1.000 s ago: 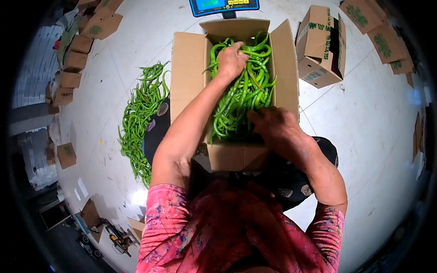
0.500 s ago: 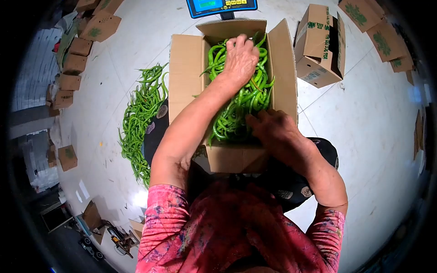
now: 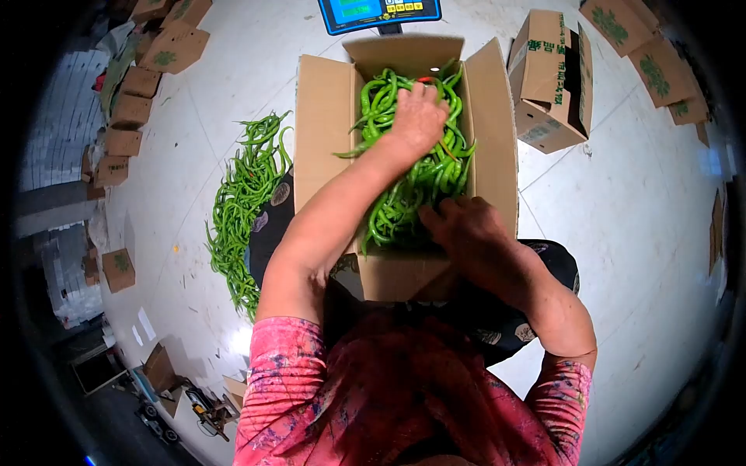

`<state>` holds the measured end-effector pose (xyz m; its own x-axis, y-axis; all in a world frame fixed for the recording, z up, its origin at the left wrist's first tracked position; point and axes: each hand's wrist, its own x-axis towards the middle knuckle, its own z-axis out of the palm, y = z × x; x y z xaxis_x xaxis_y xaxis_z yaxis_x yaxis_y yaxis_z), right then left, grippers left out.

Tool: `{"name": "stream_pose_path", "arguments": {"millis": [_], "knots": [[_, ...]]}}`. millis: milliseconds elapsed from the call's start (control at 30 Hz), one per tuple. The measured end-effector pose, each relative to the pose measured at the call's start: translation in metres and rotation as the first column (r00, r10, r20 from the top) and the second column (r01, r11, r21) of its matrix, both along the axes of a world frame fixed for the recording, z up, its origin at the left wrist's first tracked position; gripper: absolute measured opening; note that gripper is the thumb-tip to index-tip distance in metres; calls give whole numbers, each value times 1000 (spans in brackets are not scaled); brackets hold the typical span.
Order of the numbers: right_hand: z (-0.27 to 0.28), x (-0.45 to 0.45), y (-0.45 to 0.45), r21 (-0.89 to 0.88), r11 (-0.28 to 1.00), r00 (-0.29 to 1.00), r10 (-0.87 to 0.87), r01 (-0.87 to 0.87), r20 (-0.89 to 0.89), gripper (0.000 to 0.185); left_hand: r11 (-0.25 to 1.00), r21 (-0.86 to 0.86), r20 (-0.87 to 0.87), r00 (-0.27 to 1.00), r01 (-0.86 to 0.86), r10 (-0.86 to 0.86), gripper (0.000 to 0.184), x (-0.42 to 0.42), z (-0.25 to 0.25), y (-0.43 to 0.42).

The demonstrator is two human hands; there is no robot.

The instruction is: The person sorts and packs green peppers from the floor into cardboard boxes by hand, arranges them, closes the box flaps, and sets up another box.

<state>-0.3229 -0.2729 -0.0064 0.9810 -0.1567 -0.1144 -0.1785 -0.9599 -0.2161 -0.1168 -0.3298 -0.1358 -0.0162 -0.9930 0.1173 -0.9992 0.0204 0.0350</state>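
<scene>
Long green peppers [image 3: 378, 105] fill an open cardboard box [image 3: 320, 116] whose flaps are spread. My left hand [image 3: 420, 116] lies on the peppers in the upper half of the box, its fingers curled down among them; a red pepper shows just above its fingertips. At the box's lower right, my right hand [image 3: 468, 225] rests against the inner edge, in shadow, with fingers bent near the peppers. Whether anything is between its fingers cannot be made out. A heap of loose green peppers [image 3: 237, 210] lies on the floor to the left of my leg.
Beyond the box stands a scale display [image 3: 379, 11] with a blue frame. A closed carton [image 3: 544, 78] with green print is at the right. More cartons [image 3: 175, 48] line the left side, and flattened ones [image 3: 653, 70] lie at the upper right.
My left hand has shifted slightly down and right from the box's top, still over the peppers. A red pepper has come into sight. My right hand has stayed at the lower right.
</scene>
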Motion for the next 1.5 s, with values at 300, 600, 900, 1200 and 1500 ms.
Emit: {"name": "stream_pose_path", "arguments": {"millis": [300,600,900,1200,1500], "knots": [[-3,-1,-27,304,866,918,-373,396,-135,27,1000,-17,-206,978,20,-23,50,19,-12,41],[8,-4,-29,182,939,948,-309,291,77,17,885,-248,-703,701,-394,115,34,55,76,115],[5,10,-20,158,961,965,-242,225,98,20,900,-279,-306,920,-334,246,29,52,60,202],[-17,18,-9,114,974,976,-181,194,-119,26,937,-120,-420,872,-329,253,12,14,49,168],[-3,19,-20,92,952,951,-280,293,-131,27,891,43,-874,415,-452,253,20,-12,12,199]]}}
